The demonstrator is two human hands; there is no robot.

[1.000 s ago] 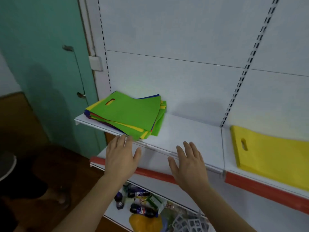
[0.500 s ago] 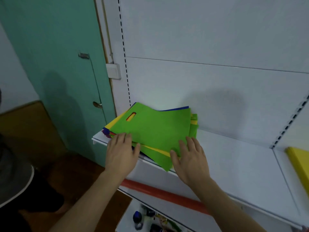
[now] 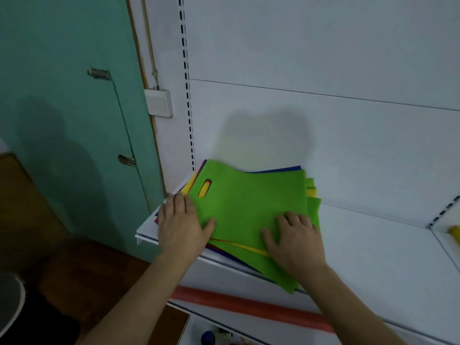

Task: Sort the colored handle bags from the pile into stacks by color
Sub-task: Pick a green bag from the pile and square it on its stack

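A pile of flat colored handle bags lies at the left end of the white shelf (image 3: 373,245). The top bag is green (image 3: 249,202) with a slot handle; yellow, blue and red edges show beneath it. My left hand (image 3: 181,225) rests flat on the pile's left front corner, fingers straight, thumb touching the green bag. Over on the green bag's front right part my right hand (image 3: 295,240) lies palm down, its fingers slightly bent. A sliver of a yellow bag (image 3: 455,232) shows at the far right edge.
The shelf's white back panel rises behind the pile. A teal door (image 3: 69,120) stands to the left, past the shelf end. A lower shelf with a red edge strip (image 3: 249,307) sits below, with small items on it.
Both hands moved forward from the shelf's front edge onto the pile and now rest on it. The view shifted left, so the yellow bag is almost out of frame.
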